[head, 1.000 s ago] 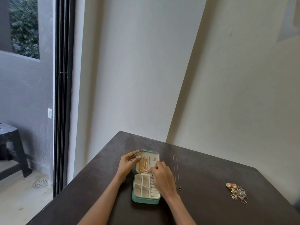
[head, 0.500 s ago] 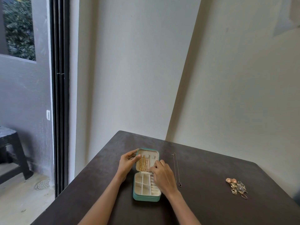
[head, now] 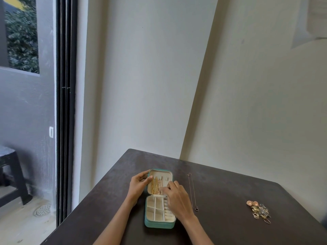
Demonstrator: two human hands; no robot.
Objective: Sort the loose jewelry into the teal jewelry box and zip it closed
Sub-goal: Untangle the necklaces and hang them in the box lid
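The teal jewelry box [head: 155,224] lies open on the dark table [head: 230,195], its lid tipped back. Gold chains [head: 154,186] hang inside the lid. My left hand [head: 138,184] grips the lid's left edge, thumb over the rim. My right hand [head: 175,197] lies over the box's right side, its fingertips on the lower end of the chains in the lid; whether they pinch anything I cannot tell. A thin necklace [head: 192,191] with a small pendant lies stretched out right of the box. A pile of rings and earrings [head: 259,211] sits far right.
The table stands in a wall corner; its right edge runs just past the jewelry pile. A sliding glass door [head: 66,110] is at the left, with a dark stool [head: 10,175] outside on the balcony floor.
My right hand's fingers have shifted slightly within the lid, near the chains. My left hand keeps its hold on the lid. The camera has drifted a little.
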